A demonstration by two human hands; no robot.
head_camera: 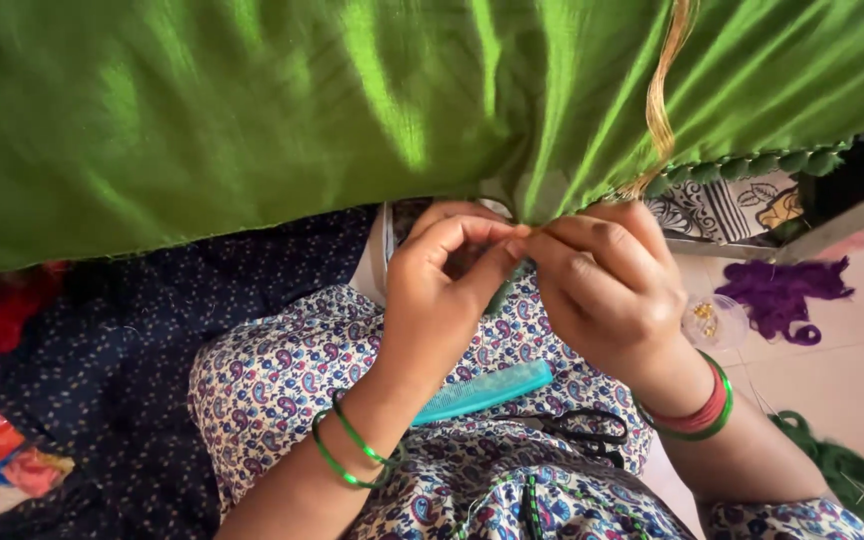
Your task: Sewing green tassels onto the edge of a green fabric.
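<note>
Green cloth (252,110): shiny silk, draped across the upper view, long axis left to right, lower hem edged with small green tassels (752,165). Left hand (442,300) and right hand (607,290): fingers of both pinch the hem at centre. Comb (482,392), turquoise, and scissors (577,428) lie on the lap. Purple yarn (777,295) on the floor, right.

The silky cloth (252,110) is bright green, with a golden thread strand (660,100) hanging over it. The garment on the lap (292,375) is white with a blue and red paisley print, and the comb (482,391) is turquoise. The bangles (350,452) are green, the yarn (782,295) purple.
</note>
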